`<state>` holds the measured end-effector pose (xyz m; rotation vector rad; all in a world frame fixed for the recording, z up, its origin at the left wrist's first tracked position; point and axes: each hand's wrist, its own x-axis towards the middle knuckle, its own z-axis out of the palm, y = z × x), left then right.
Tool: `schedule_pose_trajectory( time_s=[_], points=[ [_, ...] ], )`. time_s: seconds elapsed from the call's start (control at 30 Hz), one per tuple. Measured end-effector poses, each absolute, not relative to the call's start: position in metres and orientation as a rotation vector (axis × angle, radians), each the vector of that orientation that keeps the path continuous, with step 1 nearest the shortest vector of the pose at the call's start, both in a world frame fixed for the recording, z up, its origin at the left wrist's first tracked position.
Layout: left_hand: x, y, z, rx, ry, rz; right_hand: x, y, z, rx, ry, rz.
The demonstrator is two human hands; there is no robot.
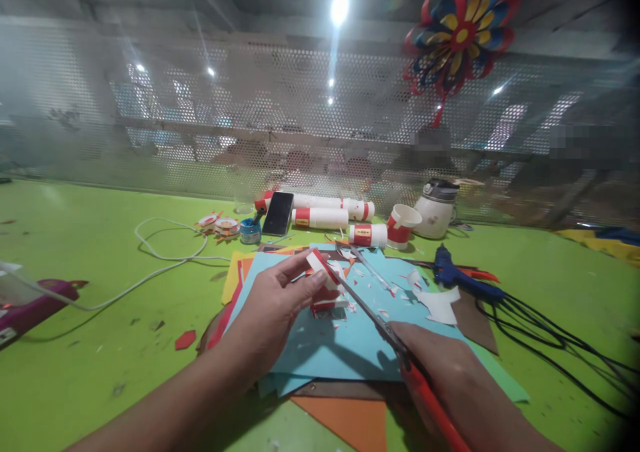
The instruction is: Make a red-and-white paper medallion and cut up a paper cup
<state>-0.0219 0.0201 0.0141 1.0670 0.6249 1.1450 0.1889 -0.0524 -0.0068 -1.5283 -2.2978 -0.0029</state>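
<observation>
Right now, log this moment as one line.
left hand: holds red-and-white paper piece | right hand: holds scissors, blades open beside the piece | under: blue sheet on green table

Both bare hands low in the shot, pretty close to each other

The bare left hand has its forearm running in from the lower left. The back of the hand faces the camera, and the thumb and fingers are stretched forward and pinched together at the tips. The bare right hand sits at the lower right, knuckles up, curled into a closed grip.
</observation>
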Motion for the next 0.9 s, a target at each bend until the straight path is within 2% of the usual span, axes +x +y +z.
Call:
schedule_pose_trajectory(
  time_s=[0.9],
  points=[
    [-0.0239,0.0180,0.0168,1.030,0.609,1.176,0.1874,-0.0552,-0.0018,-1.511,-2.246,0.102]
  ],
)
